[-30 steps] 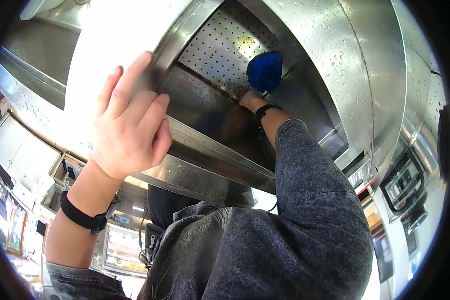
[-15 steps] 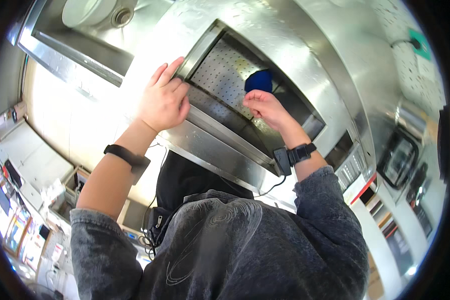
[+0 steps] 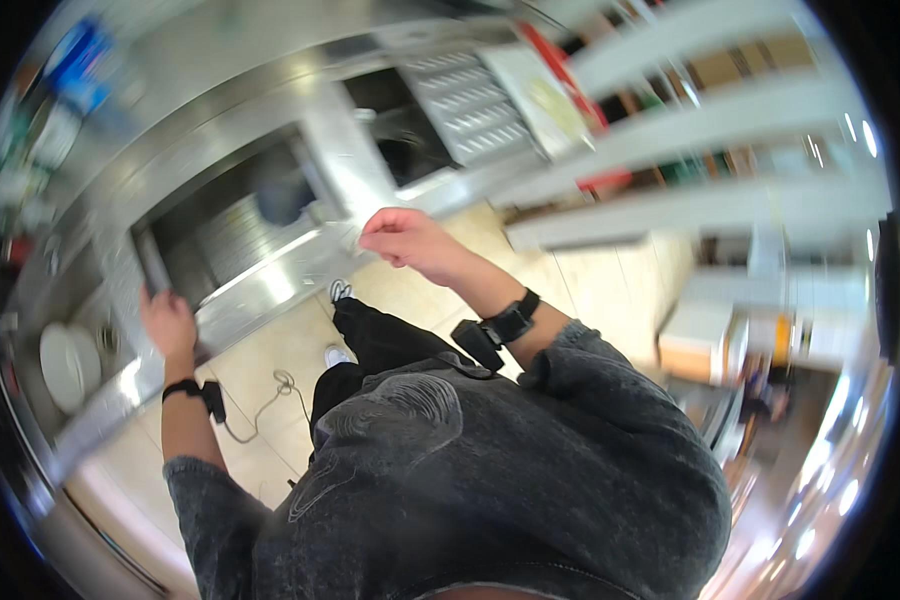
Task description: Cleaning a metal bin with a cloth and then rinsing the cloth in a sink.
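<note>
Right hand (image 3: 405,242): thumb and fingers are drawn together, palm side down; whether a small object is pinched between them cannot be told. Left hand (image 3: 173,322): fingers are extended and slightly spread, positioned at the near-left corner of the stainless-steel basin (image 3: 270,260); motion blur prevents confirming contact with the rim. The dark blue item (image 3: 286,197), probably cloth, lies inside the basin toward its right end. Relative to the right hand, it is to the left and slightly farther from the body, apart from the fingertips; relative to the left hand, it is to the right and farther out. The perforated plate (image 3: 232,235) lies in the basin, between the left hand and the dark blue item. The ridged metal panel (image 3: 467,100) is beyond the right hand. The white round container (image 3: 68,365) is left of the left hand.
</note>
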A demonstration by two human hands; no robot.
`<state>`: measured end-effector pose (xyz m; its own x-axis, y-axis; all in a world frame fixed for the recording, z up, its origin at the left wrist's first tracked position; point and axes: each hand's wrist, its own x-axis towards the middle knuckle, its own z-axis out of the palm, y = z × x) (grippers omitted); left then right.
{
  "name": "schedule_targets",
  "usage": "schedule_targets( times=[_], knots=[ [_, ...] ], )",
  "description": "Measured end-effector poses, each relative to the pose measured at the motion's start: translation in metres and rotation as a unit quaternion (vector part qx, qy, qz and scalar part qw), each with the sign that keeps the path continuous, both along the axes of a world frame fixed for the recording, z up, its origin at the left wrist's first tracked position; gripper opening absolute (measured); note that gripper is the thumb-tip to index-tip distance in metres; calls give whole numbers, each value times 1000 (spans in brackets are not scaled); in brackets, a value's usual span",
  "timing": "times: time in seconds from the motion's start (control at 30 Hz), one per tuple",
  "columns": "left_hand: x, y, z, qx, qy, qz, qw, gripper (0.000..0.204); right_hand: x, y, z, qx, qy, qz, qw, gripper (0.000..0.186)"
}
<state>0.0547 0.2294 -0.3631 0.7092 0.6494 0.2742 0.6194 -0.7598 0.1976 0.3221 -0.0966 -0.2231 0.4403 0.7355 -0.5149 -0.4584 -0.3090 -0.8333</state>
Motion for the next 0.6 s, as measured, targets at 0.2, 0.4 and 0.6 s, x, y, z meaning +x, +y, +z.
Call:
schedule_targets(
  times=[0.2, 0.4, 0.6],
  knots=[
    [30, -17, 20, 71, 68, -17, 995, 36, -73, -240, -49, -149, -61, -268, 950, 12],
    [72, -120, 45, -23, -101, -208, 973, 31, -170, -429, -89, -150, 54, -577, 801, 5],
    [161, -340, 69, -161, 54, -476, 863, 28, -203, -519, -127, -100, 41, -698, 708, 8]
  ],
)
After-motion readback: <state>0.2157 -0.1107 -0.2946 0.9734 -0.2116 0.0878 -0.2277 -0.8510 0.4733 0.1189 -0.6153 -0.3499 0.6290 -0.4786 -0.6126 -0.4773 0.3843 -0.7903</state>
